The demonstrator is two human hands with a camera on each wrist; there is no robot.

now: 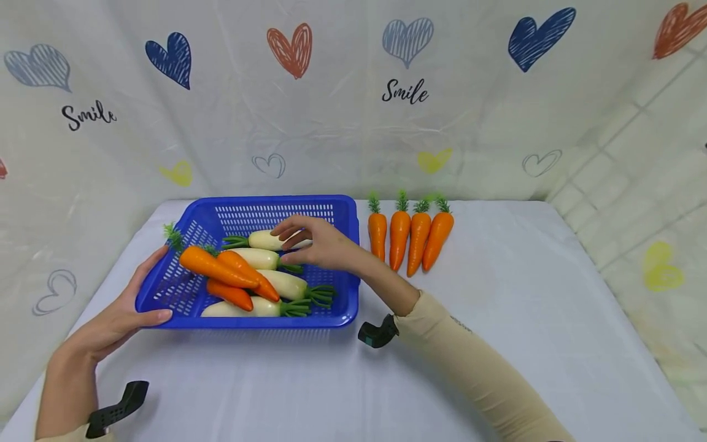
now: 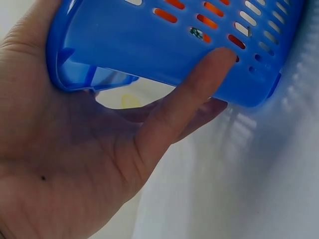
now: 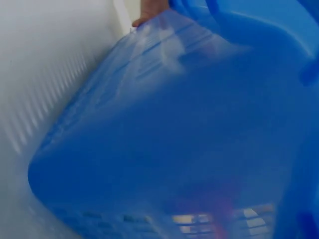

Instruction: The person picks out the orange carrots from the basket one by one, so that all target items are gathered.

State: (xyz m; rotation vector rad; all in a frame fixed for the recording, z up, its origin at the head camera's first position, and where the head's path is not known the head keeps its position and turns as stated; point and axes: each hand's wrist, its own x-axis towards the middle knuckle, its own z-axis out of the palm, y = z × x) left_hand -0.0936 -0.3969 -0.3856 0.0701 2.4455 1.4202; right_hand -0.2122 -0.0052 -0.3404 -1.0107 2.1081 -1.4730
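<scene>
"Head view first: where did we find the basket [image 1: 248, 323]?"

"We found it left of centre on the white cloth [image 1: 552, 307], holding four white radishes [image 1: 284, 284], with three carrots [image 1: 215, 268] lying partly across them."

"How did we read the left hand [image 1: 118, 314]?"

"Curled round the left end of the rim, thumb against the outer wall, as the left wrist view also showed us. We judged that this grip steadied the basket."

"And the right hand [image 1: 317, 242]?"

"We saw it over the rear radishes, fingers loosely bent, thumb well apart. It seemed to hold nothing, though we couldn't tell whether it touched a radish; the right wrist view gave us mostly basket wall."

"Why did the four loose carrots [image 1: 400, 239] lie where they did?"

"They lay side by side just right of the basket, leaves toward the backdrop [image 1: 331, 110]; we thought that spot handy for the right arm."
</scene>
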